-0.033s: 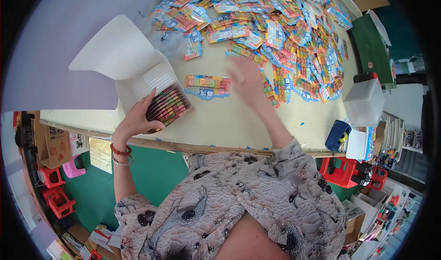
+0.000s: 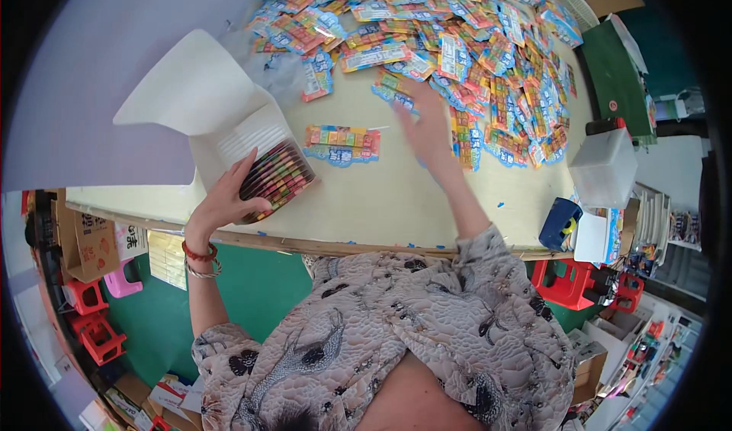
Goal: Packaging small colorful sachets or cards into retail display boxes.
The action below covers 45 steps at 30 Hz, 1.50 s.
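An open white box (image 2: 197,88) stands tilted at the table's left, its lid flap raised. Flat colourful packets (image 2: 284,178) fill its near part, standing in a row. My left hand (image 2: 221,201) is wrapped about the box's near left side, thumb and fingers on its edges. One blue-edged packet of small coloured pieces (image 2: 343,144) lies alone right of the box. My right hand (image 2: 428,130), slightly blurred, reaches over the table with fingers apart, at the near edge of a heap of such packets (image 2: 457,50). Another packet (image 2: 390,88) lies just beyond its fingertips; contact is unclear.
Clear plastic film (image 2: 278,76) lies between the box and the heap. A translucent container (image 2: 606,168) and a dark blue tape dispenser (image 2: 560,224) stand at the table's right end. Red stools (image 2: 568,285) are below. A green box (image 2: 621,80) sits at the far right.
My right hand has shifted a little to the right over the near edge of the heap, and the packets there lie differently. My left hand stays at the box.
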### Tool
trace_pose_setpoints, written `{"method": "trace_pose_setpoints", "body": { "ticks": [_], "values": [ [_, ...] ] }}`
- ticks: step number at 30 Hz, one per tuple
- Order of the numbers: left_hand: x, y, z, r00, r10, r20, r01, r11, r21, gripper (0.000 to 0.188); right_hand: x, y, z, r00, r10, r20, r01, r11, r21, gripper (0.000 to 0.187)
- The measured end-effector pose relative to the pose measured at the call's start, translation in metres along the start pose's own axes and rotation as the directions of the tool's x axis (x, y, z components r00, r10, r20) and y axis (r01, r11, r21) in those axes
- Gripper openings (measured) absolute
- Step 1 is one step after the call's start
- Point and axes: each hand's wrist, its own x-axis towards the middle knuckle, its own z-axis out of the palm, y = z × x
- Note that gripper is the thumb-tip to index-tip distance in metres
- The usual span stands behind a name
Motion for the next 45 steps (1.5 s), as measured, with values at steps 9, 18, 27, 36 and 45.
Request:
{"method": "trace_pose_setpoints", "body": {
  "ticks": [9, 18, 27, 36, 45],
  "values": [
    [0.0, 0.058, 0.011, 0.935, 0.023, -0.353, 0.116, 0.923, 0.368, 0.063, 0.04, 0.16, -0.067, 0.705, 0.644, -0.297, -0.704, 0.688, -0.177, 0.106],
    [0.136, 0.138, 0.13, 0.887, 0.15, -0.437, -0.298, 0.908, -0.293, 0.068, 0.091, 0.142, -0.029, 0.606, 0.794, -0.052, -0.736, 0.535, -0.415, 0.132],
    [0.205, 0.122, 0.178, 0.814, 0.07, -0.576, -0.031, 0.996, 0.078, 0.079, 0.013, 0.151, -0.09, 0.765, 0.565, 0.309, -0.628, 0.76, 0.166, 0.087],
    [0.271, 0.156, 0.172, 0.721, 0.317, -0.616, -0.248, 0.948, 0.198, 0.063, -0.032, 0.14, -0.114, 0.632, 0.774, -0.04, -0.699, 0.591, 0.403, 0.033],
    [0.277, 0.195, 0.173, 0.937, -0.01, -0.349, -0.185, 0.834, -0.519, 0.053, 0.025, 0.143, -0.102, 0.84, 0.036, -0.542, -0.433, 0.647, -0.628, 0.033]
  ]
}}
